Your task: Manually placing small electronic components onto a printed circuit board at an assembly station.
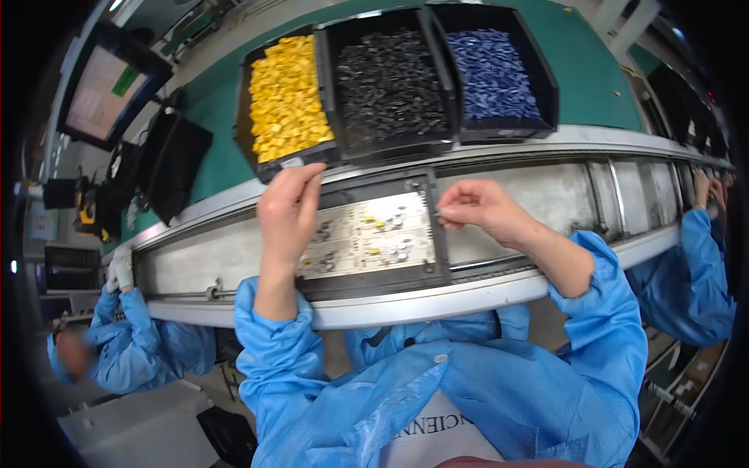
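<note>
A pale circuit board point(347, 243) with yellow and dark components lies in a black carrier frame point(439, 253) on the conveyor in front of me. My left hand point(287, 209) is raised over the board's left side, thumb and fingertips pinched near the front lip of the bin of yellow parts point(290, 93). My right hand point(485, 212) hovers beside the board's right edge, its fingers also pinched. A tiny dark thing may sit at the right fingertips, too small to name. What the left fingers hold, if anything, is hidden. My left hand and wrist cover part of the board.
Beside the yellow parts stand bins of black parts point(390, 86) and blue parts point(491, 74), on a green bench point(589, 78). A monitor point(105, 93) is at far left. Co-workers' gloved hands point(121, 267) and bare hands point(708, 189) are at the conveyor's ends. Metal rails point(499, 295) edge it.
</note>
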`<state>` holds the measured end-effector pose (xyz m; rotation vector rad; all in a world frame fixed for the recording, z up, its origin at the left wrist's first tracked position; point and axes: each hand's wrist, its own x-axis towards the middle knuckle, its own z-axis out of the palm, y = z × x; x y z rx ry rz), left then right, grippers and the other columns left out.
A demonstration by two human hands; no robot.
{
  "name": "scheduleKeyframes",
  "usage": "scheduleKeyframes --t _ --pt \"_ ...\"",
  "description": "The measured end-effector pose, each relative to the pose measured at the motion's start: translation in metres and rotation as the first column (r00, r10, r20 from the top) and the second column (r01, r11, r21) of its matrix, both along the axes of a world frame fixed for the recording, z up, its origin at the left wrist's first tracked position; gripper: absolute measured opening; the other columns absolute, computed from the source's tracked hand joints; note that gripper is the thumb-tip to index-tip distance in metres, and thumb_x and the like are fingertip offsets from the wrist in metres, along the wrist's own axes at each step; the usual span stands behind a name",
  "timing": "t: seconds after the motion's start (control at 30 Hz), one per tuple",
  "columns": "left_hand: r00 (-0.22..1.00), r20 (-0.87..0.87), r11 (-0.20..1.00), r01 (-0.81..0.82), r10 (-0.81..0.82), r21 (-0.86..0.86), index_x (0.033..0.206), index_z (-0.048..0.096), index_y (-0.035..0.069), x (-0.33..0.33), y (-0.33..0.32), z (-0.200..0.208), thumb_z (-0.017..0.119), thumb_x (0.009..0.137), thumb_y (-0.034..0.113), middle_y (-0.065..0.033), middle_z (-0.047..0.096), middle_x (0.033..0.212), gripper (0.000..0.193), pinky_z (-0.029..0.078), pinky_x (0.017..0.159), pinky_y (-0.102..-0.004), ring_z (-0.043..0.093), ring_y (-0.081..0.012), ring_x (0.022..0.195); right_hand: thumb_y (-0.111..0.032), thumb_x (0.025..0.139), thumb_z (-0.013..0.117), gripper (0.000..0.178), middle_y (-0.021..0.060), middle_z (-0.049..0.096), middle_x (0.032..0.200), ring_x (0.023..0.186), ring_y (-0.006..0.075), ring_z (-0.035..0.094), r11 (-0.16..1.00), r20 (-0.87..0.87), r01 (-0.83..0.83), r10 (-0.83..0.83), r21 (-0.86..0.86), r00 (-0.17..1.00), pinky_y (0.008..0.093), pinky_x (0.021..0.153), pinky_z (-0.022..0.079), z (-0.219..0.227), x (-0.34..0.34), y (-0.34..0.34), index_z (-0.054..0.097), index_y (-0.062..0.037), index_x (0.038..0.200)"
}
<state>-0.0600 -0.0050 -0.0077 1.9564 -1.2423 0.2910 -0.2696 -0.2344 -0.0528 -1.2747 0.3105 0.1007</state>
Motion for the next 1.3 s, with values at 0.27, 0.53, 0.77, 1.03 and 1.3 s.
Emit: scheduleKeyframes --t 0.27,0.53,0.77,1.03,1.3 --pt "0.907 -0.421 0.975 -0.112 0.022 -0.191 0.104 0.071 -0.004 0.029 0.027 -0.009 0.064 0.094 0.003 -0.0061 0.069 0.089 0.014 0.050 0.076 -0.0238 0.063 -0.0121 0.082 -0.008 0.095 0.066 0.010 0.0066 0.071 0.089 0.080 0.0110 0.068 0.994 0.008 0.061 -0.062 0.086 0.998 0.0227 0.073 0.055 -0.008 0.006 -0.001 0.064 -0.0007 0.101" --pt "0.966 -0.257 0.996 -0.026 0.005 -0.080 0.104 0.070 -0.003 0.019 0.023 0.001 0.065 0.092 0.000 -0.0067 0.065 0.083 0.013 0.046 0.067 -0.0233 0.059 -0.0113 0.074 -0.007 0.094 0.065 0.014 0.0092 0.072 0.093 0.085 0.0140 0.071 0.980 -0.021 0.046 -0.042 0.194 0.999 0.0230 0.075 0.057 0.001 0.011 0.002 0.064 0.0008 0.106" --pt "0.983 -0.182 0.999 0.032 -0.026 0.030 0.102 0.070 -0.003 0.003 0.019 0.004 0.065 0.090 0.000 -0.0077 0.067 0.084 0.013 0.048 0.068 -0.0252 0.062 -0.0145 0.075 -0.006 0.095 0.066 0.012 0.0097 0.072 0.096 0.084 0.0142 0.070 0.999 -0.017 0.042 -0.042 -0.021 0.999 0.0247 0.075 0.057 0.003 0.016 0.001 0.066 0.0019 0.104" --pt "0.986 -0.128 0.994 0.110 -0.109 -0.004 0.097 0.070 0.001 0.000 0.014 -0.004 0.068 0.086 -0.002 -0.0130 0.066 0.083 0.012 0.050 0.065 -0.0334 0.065 -0.0285 0.075 -0.008 0.086 0.071 0.009 0.0110 0.065 0.086 0.078 0.0272 0.065 0.432 0.224 0.142 0.145 -0.891 0.964 0.0349 0.068 0.052 0.008 0.031 0.025 0.070 -0.0041 0.094" --pt "0.988 -0.068 0.991 0.136 -0.136 -0.002 0.097 0.070 0.001 0.000 0.015 -0.004 0.068 0.085 -0.001 -0.0126 0.066 0.082 0.012 0.050 0.064 -0.0351 0.064 -0.0292 0.073 -0.014 0.086 0.068 0.007 0.0090 0.061 0.087 0.085 0.0307 0.063 0.249 0.249 0.202 0.177 -0.947 0.952 0.0429 0.069 0.053 0.005 0.033 0.036 0.067 -0.0082 0.089"
